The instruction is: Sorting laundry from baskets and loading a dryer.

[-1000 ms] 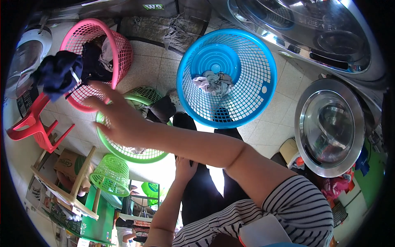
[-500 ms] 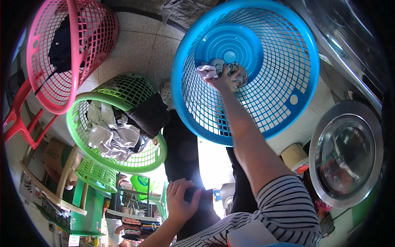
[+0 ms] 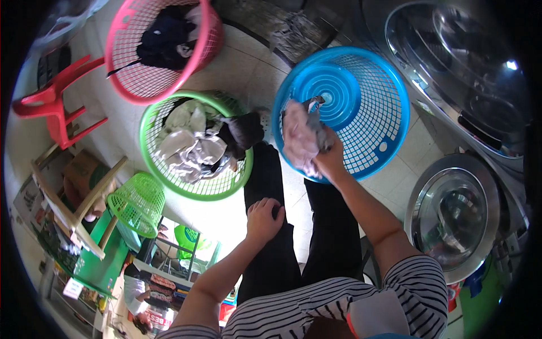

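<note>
My right hand [image 3: 330, 157] grips a bunch of crumpled clothes [image 3: 302, 135], pale pink with grey parts, over the near left side of the tall blue laundry basket [image 3: 389, 107]. The basket's ringed bottom shows behind the clothes; whether the bunch is one piece or several, I cannot tell. My left hand [image 3: 264, 217] lies on my left leg in dark trousers, fingers stretched out and holding nothing. To its upper left, a green laundry basket [image 3: 195, 193] contains crumpled white and grey clothes [image 3: 192, 144], with a dark garment [image 3: 244, 131] hanging over its right side.
A pink basket [image 3: 127, 62] with dark clothes [image 3: 164, 37] stands at the far left, near a red plastic chair [image 3: 53, 107]. Two round glass machine doors [image 3: 454, 220] are on the right. A smaller green basket [image 3: 138, 203] and a wooden frame [image 3: 82, 206] are at the left.
My right hand has come up from the blue basket's bottom toward its near rim, bringing the clothes along. My left hand stays on my leg. The view has shifted.
</note>
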{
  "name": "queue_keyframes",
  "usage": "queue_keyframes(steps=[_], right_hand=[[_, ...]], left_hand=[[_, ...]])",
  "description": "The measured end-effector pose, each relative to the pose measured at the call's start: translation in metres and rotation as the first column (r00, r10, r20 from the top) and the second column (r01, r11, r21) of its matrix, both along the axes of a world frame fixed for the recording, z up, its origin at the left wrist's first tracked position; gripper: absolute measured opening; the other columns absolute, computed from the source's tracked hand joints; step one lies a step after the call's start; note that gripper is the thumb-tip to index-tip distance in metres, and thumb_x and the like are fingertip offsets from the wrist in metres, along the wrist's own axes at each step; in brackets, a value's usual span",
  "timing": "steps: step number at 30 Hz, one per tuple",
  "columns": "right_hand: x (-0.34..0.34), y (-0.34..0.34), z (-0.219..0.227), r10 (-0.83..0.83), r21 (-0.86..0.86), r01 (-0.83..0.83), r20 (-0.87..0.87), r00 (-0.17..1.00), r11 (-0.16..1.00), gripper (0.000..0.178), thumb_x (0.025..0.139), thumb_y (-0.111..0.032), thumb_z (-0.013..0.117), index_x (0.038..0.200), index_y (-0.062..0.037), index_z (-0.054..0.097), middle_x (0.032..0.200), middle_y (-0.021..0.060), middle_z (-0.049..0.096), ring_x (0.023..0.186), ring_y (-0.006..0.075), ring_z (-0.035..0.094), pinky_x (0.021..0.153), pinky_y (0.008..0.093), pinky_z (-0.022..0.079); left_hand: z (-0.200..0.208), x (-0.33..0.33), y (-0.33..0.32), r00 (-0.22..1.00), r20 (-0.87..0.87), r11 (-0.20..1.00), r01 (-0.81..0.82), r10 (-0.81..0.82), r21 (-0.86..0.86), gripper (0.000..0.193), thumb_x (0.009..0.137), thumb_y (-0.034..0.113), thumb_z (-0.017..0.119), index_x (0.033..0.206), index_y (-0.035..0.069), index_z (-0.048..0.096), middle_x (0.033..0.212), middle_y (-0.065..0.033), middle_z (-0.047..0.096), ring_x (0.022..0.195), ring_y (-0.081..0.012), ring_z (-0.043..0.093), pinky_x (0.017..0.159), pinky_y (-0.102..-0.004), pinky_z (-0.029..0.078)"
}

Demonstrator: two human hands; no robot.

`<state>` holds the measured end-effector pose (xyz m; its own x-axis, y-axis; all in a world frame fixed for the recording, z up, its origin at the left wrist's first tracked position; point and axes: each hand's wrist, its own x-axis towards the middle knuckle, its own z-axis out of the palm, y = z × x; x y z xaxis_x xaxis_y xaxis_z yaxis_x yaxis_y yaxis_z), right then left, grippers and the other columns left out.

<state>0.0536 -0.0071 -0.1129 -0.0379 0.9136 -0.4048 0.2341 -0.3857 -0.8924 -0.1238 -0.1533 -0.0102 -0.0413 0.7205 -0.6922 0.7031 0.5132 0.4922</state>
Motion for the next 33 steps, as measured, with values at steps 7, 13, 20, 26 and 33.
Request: queue_keyframes(steps=[7, 13, 20, 26, 33], right_hand=[[-0.148, -0.033, 0.145, 0.439, 0.306, -0.387, -0.122, 0.89, 0.87, 0.055, 0.057, -0.017, 0.076, 0.106, -0.0012, 0.057, 0.122, 0.0204, 0.047, 0.111, 0.0382, 0.049, 0.093, 0.045, 0.042], [-0.196, -0.041, 0.162, 0.651, 0.146, -0.677, 0.191, 0.734, 0.721, 0.053, 0.076, -0.019, 0.068, 0.124, -0.0078, 0.047, 0.134, 0.0186, 0.042, 0.122, 0.0388, 0.041, 0.1, 0.0448, 0.037], [-0.019, 0.016, 0.259, 0.695, -0.096, -0.712, 0.344, 0.632, 0.695, 0.018, 0.079, -0.018, 0.059, 0.094, -0.0096, 0.061, 0.097, 0.015, 0.062, 0.096, 0.0339, 0.058, 0.084, 0.043, 0.045], [0.08, 0.1, 0.528, 0.034, 0.495, -0.456, 0.649, 0.76, 0.739, 0.025, 0.078, -0.011, 0.065, 0.102, -0.0085, 0.06, 0.111, 0.0144, 0.057, 0.106, 0.033, 0.053, 0.09, 0.0422, 0.044], [0.18, 0.162, 0.82, -0.766, 0.837, -0.532, 0.422, 0.484, 0.125, 0.047, 0.067, -0.013, 0.076, 0.109, -0.0084, 0.056, 0.12, 0.0183, 0.048, 0.113, 0.0381, 0.047, 0.094, 0.0455, 0.041]], left_hand=[[-0.034, -0.007, -0.048, 0.982, 0.05, 0.889, -0.185, 0.181, 0.42, 0.024, 0.078, 0.022, 0.062, 0.095, 0.006, 0.057, 0.097, -0.0155, 0.058, 0.095, -0.0318, 0.056, 0.084, -0.0402, 0.043], [-0.04, -0.033, -0.047, 0.981, 0.081, 0.906, -0.195, 0.178, 0.376, 0.027, 0.083, 0.017, 0.059, 0.108, 0.006, 0.057, 0.104, -0.0154, 0.058, 0.098, -0.0324, 0.056, 0.084, -0.0397, 0.045], [0.085, -0.071, 0.031, 0.987, 0.13, 0.995, 0.087, -0.092, 0.041, 0.027, 0.086, 0.028, 0.049, 0.087, 0.006, 0.064, 0.089, -0.0211, 0.064, 0.086, -0.0378, 0.061, 0.073, -0.0474, 0.049], [0.173, -0.09, 0.161, 0.919, 0.264, 0.849, 0.123, -0.293, 0.514, 0.017, 0.08, 0.019, 0.062, 0.089, 0.005, 0.066, 0.079, -0.015, 0.064, 0.07, -0.0279, 0.065, 0.064, -0.0367, 0.052], [0.416, 0.013, 0.355, 0.864, 0.133, 0.236, -0.017, -0.486, 0.972, 0.01, 0.078, 0.003, 0.061, 0.088, 0.002, 0.061, 0.093, -0.0153, 0.058, 0.091, -0.0322, 0.057, 0.081, -0.0382, 0.045]])
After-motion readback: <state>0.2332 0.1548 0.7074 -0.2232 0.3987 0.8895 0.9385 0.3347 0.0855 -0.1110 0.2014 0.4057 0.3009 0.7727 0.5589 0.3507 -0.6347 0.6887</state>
